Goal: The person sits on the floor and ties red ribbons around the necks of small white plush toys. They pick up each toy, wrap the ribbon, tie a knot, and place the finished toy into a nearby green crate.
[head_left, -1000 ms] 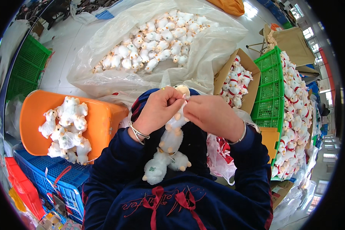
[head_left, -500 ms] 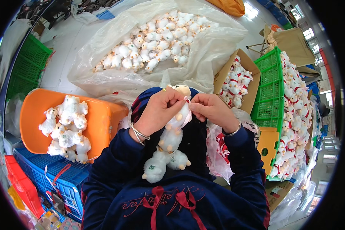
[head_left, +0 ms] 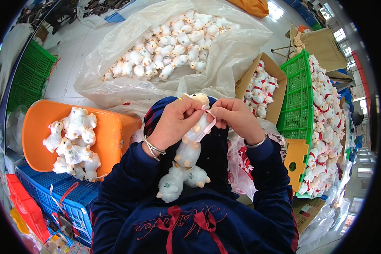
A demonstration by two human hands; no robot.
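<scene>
A white plush animal toy [head_left: 188, 154] lies along my lap, its cream-coloured head [head_left: 200, 100] pointing away from me. Below it on my lap rest other white plush toys [head_left: 172, 185], each with a small green mark or tan feet showing. A pale pink ribbon [head_left: 207, 131] crosses at the toy's neck, with one end hanging down over its body. My left hand [head_left: 176, 122] is closed at the neck, thumb and forefinger pinching the ribbon. Opposite it, my right hand [head_left: 237, 120] pinches the ribbon too, its other fingers curled.
An orange tub [head_left: 34, 135] with several white toys stands left on a blue crate [head_left: 36, 180]. Ahead spreads a clear plastic sheet [head_left: 97, 72] heaped with toys. At right are a cardboard box [head_left: 279, 91] and green crate [head_left: 295, 114] beside red-ribboned toys [head_left: 324, 139].
The ribbon now stretches between my fingers in a visible crossing at the neck, with a loose end hanging lower. My right hand has shifted slightly and its fingers have turned.
</scene>
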